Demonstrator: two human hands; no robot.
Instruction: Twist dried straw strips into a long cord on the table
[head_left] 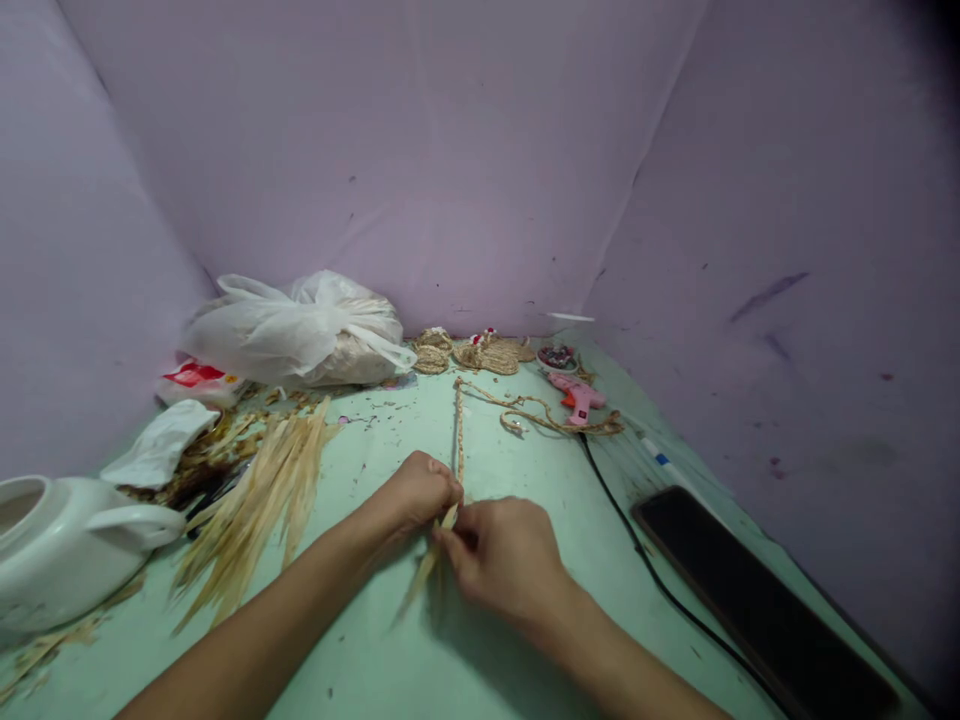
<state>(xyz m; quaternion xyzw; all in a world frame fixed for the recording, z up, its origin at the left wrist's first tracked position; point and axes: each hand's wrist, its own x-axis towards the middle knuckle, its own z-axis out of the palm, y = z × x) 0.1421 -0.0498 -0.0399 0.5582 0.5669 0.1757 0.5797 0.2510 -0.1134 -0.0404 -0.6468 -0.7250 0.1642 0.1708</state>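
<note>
My left hand and my right hand meet at the middle of the pale green table. Both are closed in a pinch on the near end of a braided straw cord. The cord runs straight away from my fingers toward the back, then curls to the right into loops. Loose straw strips hang from the pinch toward me. A pile of dry straw strips lies just left of my left forearm.
A white pot stands at the left edge, a white plastic bag at the back left. Woven straw coils, a pink glue gun with a black cable, and a dark phone lie to the right. Purple walls enclose the table.
</note>
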